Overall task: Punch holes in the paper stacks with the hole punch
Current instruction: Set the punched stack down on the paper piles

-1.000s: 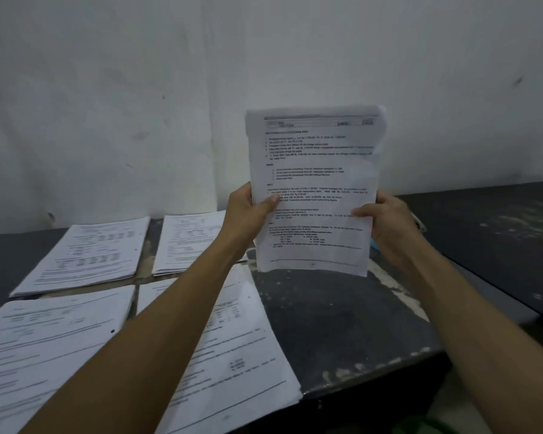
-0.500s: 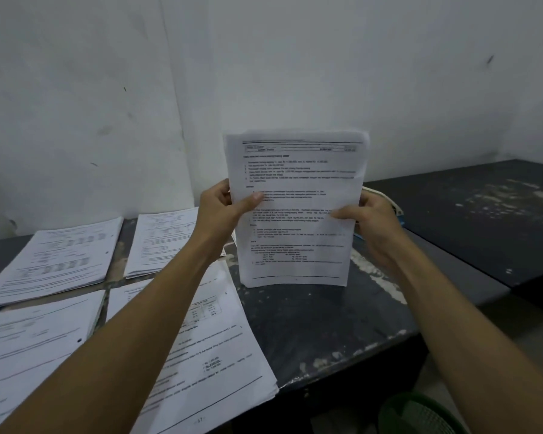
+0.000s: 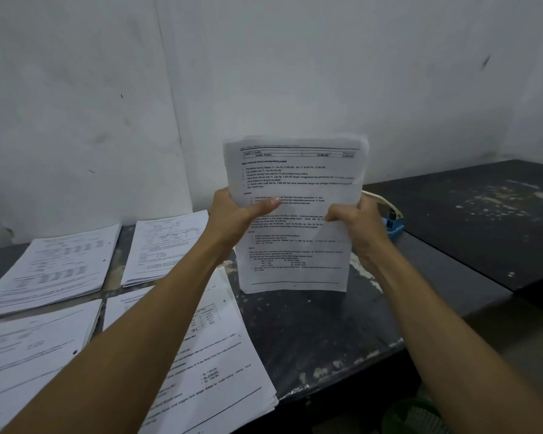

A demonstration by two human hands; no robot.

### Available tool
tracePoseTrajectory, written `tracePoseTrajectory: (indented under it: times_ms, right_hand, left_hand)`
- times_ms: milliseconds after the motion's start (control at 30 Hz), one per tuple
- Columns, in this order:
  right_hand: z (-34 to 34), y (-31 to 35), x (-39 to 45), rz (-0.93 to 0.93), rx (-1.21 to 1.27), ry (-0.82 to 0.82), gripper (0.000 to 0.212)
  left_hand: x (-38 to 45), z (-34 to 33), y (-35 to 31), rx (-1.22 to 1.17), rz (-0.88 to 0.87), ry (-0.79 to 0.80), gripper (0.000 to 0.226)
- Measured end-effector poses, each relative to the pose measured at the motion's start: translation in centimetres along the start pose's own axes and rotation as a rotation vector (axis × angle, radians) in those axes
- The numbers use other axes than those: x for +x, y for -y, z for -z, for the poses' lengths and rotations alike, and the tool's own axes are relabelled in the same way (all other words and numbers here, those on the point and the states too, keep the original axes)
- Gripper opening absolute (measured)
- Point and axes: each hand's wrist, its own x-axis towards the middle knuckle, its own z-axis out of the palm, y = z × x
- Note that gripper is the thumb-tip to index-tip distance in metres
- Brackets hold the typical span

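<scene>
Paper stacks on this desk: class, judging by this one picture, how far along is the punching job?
Looks done: two stacks at left show a punched hole. In hand: the left hand and right hand hold the upright stack on the desk. Left: punching it; the blue punch waits behind.

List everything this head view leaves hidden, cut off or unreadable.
- Hole punch: only a blue corner and pale handle show; the right hand and the held paper stack hide the rest.
- Left hand fingers: behind the held stack, only the thumb shows.
- Near-left stack: cut off by the frame's left edge.
- Print on the flat stacks: too small and blurred to read.
- Green object: cut off by the bottom edge, unidentifiable.
</scene>
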Motion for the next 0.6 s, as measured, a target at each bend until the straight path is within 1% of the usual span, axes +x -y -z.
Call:
tracePoseTrajectory:
  times_ms: [133,200,267,333,400,500,533,567,600]
  right_hand:
    - [-0.2,0.0,0.0,-0.009,-0.005,-0.015,0.045]
    - [-0.3,0.0,0.0,0.004,-0.01,-0.006,0.044]
    - [-0.1,0.1,0.0,0.038,0.013,0.003,0.044]
    - [0.2,0.4,0.0,0.109,0.008,-0.019,0.043]
    - [0.7,1.3,-0.1,0.27,-0.059,-0.08,0.053]
    - [0.7,3.7,-0.3,0.592,-0.281,-0.15,0.091]
    - [0.7,4.6,-0.3,0.678,-0.368,-0.151,0.098]
    - [0.6,5.4,-0.3,0.749,-0.464,-0.137,0.099]
    - [0.5,6.1,-0.3,0.794,-0.57,-0.115,0.094]
  left_hand:
    - [0.0,-0.1,0.0,-0.027,-0.008,0.003,0.046]
    - [0.0,0.0,0.1,0.002,-0.009,0.018,0.041]
    - [0.1,0.2,0.2,0.025,-0.012,0.012,0.038]
    - [0.2,0.3,0.2,0.026,-0.01,0.013,0.039]
    - [0.3,0.5,0.2,0.012,-0.005,0.016,0.042]
    - [0.6,0.9,-0.1,-0.02,-0.021,0.024,0.045]
    - [0.8,1.0,-0.3,-0.03,-0.028,0.03,0.046]
    - [0.9,1.1,-0.6,-0.037,-0.033,0.033,0.047]
    - [1.1,1.2,-0.9,-0.041,-0.035,0.035,0.047]
